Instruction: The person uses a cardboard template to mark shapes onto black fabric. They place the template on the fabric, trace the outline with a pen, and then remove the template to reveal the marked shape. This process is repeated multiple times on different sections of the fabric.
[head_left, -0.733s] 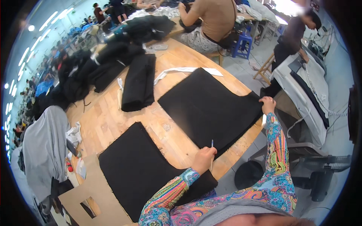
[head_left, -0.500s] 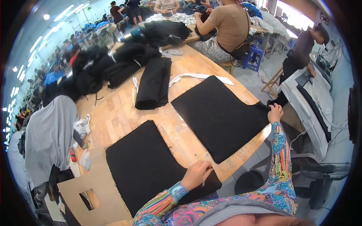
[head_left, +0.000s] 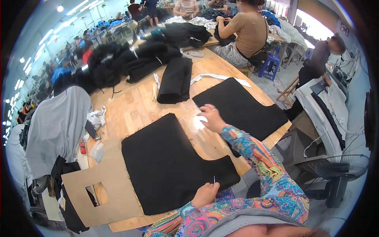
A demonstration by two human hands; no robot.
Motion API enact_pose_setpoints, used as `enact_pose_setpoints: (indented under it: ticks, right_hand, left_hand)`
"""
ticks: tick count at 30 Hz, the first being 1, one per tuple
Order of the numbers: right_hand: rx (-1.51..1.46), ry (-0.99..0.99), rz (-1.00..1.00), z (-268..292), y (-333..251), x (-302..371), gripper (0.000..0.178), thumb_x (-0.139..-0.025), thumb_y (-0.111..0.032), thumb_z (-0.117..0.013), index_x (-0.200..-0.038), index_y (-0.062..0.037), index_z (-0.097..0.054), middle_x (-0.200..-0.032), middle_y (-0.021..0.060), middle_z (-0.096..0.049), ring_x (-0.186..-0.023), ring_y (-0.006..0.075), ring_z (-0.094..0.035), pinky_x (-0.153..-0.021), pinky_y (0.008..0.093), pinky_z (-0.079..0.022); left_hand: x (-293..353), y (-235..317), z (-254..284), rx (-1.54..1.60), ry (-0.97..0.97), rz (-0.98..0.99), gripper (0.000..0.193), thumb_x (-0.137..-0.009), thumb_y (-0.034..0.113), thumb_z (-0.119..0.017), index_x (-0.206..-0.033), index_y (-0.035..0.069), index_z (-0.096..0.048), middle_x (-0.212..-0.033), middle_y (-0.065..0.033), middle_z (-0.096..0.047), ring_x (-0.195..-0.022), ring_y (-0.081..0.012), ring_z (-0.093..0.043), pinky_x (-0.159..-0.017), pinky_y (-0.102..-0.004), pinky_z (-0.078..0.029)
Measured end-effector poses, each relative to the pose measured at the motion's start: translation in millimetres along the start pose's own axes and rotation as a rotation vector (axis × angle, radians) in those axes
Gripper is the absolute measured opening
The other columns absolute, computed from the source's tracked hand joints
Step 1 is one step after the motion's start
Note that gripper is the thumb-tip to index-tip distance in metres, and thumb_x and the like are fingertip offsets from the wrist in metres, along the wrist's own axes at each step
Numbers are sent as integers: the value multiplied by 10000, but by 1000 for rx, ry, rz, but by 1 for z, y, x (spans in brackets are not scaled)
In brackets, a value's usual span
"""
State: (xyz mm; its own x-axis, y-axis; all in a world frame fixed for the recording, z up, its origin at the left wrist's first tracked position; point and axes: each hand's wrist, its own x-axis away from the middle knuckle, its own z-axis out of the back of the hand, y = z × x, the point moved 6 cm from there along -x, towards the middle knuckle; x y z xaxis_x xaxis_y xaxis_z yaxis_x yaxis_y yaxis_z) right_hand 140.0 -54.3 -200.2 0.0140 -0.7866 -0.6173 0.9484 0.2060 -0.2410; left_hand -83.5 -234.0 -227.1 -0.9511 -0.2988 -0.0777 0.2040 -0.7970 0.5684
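One near black cloth piece (head_left: 173,166) and one far black cloth piece (head_left: 244,102) were laid flat on the wooden table (head_left: 134,106). A slender pen-like tool (head_left: 214,179) was pinched in the left hand (head_left: 206,194), fingers closed. The right hand (head_left: 213,118) was held half-curled by the far piece's left edge; whether anything was gripped could not be told. Edge handling was seemingly in hand; light, even finger contact was called for.
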Motion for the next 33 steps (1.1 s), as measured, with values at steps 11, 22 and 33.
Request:
enact_pose_setpoints:
  ticks: [11,22,33]
  right_hand:
    - [-202,-235,-207,-137,-25,-31,271,-760,-329,-692,-970,-157,-696,-1052,99,-618,-1070,323,-519,-898,424,-440]
    - [-70,-101,-358,-152,-26,-59,202,-684,-263,-761,-831,-135,-706,-952,73,-610,-1040,301,-504,-824,413,-454]
    - [-36,-24,-212,-151,-20,-66,115,-683,-178,-743,-717,-129,-644,-944,67,-576,-979,315,-501,-775,440,-446]
  left_hand:
    - [6,-40,13,651,188,298,204,-772,79,-721,-829,28,-532,-700,-118,-618,-641,-254,-635,-573,-337,-477]
    - [4,-22,25,518,257,210,185,-780,92,-675,-850,49,-509,-737,-124,-592,-702,-314,-617,-607,-388,-478]
    - [-8,-7,25,527,218,178,101,-816,113,-601,-851,71,-516,-761,-105,-607,-746,-321,-617,-627,-416,-474]
